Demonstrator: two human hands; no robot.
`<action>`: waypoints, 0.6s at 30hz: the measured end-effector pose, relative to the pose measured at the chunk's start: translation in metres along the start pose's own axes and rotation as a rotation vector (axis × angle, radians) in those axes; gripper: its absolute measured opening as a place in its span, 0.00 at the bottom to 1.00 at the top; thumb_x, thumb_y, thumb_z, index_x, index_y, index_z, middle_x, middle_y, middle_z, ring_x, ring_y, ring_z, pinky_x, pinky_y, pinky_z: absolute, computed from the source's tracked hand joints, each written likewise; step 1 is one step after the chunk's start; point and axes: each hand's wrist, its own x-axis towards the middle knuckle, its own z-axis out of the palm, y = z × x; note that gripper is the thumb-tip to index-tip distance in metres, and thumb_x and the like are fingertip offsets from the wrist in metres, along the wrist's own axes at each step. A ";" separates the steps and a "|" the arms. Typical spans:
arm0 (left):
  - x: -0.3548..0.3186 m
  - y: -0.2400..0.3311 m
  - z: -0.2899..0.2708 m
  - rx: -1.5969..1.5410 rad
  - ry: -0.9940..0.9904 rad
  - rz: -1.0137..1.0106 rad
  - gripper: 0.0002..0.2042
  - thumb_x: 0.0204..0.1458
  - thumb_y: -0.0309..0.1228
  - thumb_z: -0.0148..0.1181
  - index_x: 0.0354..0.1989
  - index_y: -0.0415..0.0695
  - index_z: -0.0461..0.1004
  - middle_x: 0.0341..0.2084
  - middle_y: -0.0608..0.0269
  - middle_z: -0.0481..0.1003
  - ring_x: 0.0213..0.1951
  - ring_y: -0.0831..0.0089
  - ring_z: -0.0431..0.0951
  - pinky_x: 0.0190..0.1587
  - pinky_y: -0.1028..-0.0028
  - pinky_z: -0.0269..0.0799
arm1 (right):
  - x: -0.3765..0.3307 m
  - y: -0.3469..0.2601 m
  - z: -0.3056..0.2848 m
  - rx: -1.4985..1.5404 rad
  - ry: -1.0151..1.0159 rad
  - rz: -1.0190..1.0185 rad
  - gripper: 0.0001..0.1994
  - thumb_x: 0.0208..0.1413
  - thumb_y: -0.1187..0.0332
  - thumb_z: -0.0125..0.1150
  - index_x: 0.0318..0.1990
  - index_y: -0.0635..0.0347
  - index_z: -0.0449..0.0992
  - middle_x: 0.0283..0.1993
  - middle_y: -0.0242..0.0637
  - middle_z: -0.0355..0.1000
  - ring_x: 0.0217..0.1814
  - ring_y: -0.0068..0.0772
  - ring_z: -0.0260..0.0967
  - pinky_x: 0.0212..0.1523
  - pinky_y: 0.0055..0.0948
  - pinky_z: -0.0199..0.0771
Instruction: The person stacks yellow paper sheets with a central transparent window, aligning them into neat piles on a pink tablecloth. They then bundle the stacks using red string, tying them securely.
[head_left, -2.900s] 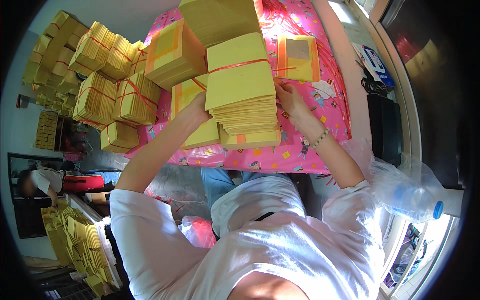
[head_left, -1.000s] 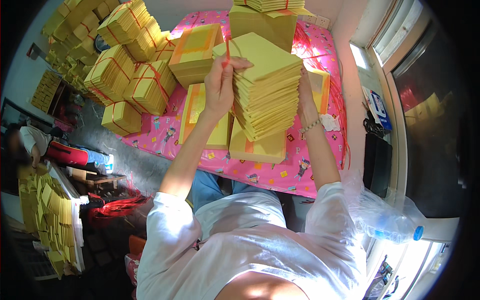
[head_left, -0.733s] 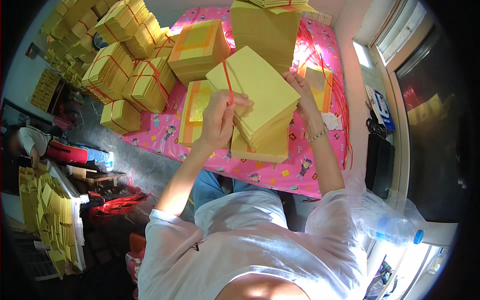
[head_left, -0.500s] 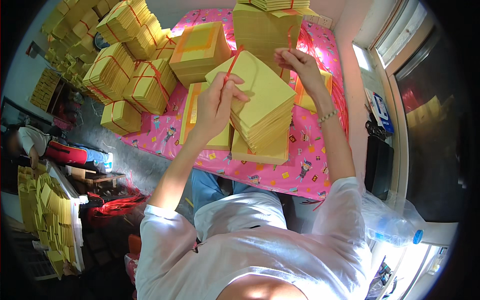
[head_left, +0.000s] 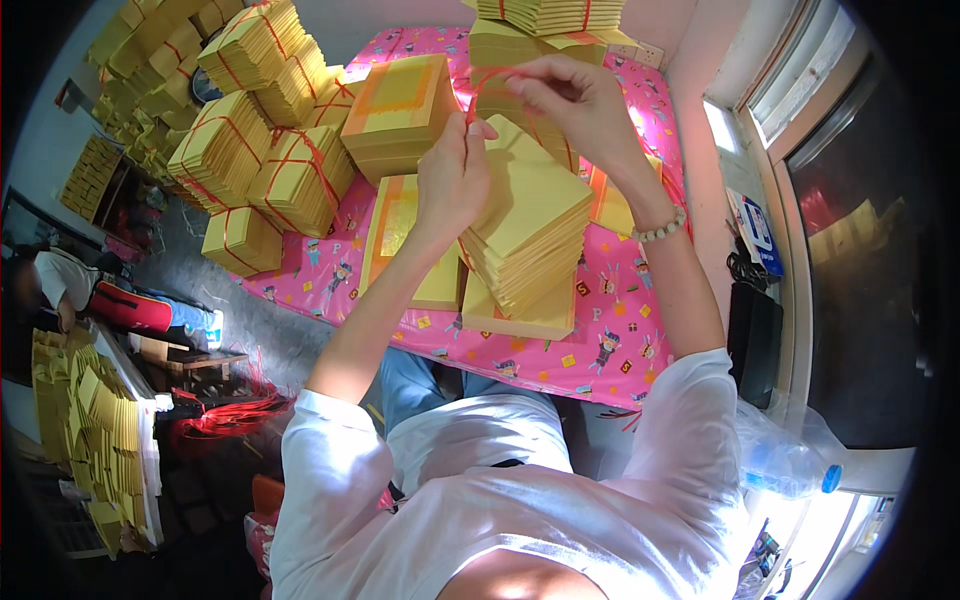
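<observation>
A thick stack of yellow paper [head_left: 530,205] sits askew on another yellow paper block [head_left: 520,318] in front of me. Over its far left corner, my left hand [head_left: 455,178] is closed in a pinch on a red string [head_left: 488,76]. The string loops up and across to my right hand [head_left: 578,108], whose thumb and fingers pinch it above the stack's far edge. Both hands are raised clear of the paper's middle. My left hand hides part of the stack's left side.
The pink patterned tabletop [head_left: 600,285] also carries yellow blocks with orange-bordered tops [head_left: 400,100]. Bundles tied in red string [head_left: 300,175] pile up at the left. A tall yellow stack [head_left: 540,45] stands behind. More red strings hang at the right. A person [head_left: 130,300] is at the far left.
My right hand has moved left and up, bringing the red string over toward my left hand. My left hand has shifted slightly right, still pinching the string.
</observation>
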 end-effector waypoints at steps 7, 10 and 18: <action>-0.001 0.000 0.006 0.010 -0.127 -0.007 0.11 0.52 0.34 0.56 0.40 0.40 0.72 0.20 0.56 0.73 0.28 0.59 0.77 0.31 0.63 0.69 | -0.009 -0.010 0.024 -0.179 -0.274 -0.060 0.08 0.55 0.72 0.59 0.41 0.61 0.80 0.36 0.32 0.76 0.39 0.22 0.74 0.41 0.21 0.74; -0.001 -0.005 0.012 -0.170 -0.068 0.256 0.09 0.53 0.31 0.54 0.40 0.41 0.74 0.23 0.55 0.74 0.28 0.59 0.76 0.32 0.64 0.69 | -0.018 -0.010 0.023 -0.097 -0.228 -0.111 0.10 0.55 0.72 0.59 0.44 0.62 0.77 0.35 0.30 0.75 0.39 0.22 0.74 0.44 0.22 0.73; 0.002 0.010 0.009 -0.097 -0.136 0.029 0.14 0.61 0.35 0.44 0.33 0.41 0.74 0.21 0.55 0.71 0.24 0.66 0.72 0.30 0.69 0.66 | -0.083 0.031 -0.005 -0.105 0.374 0.027 0.21 0.53 0.65 0.65 0.53 0.63 0.69 0.47 0.37 0.71 0.52 0.27 0.67 0.52 0.28 0.69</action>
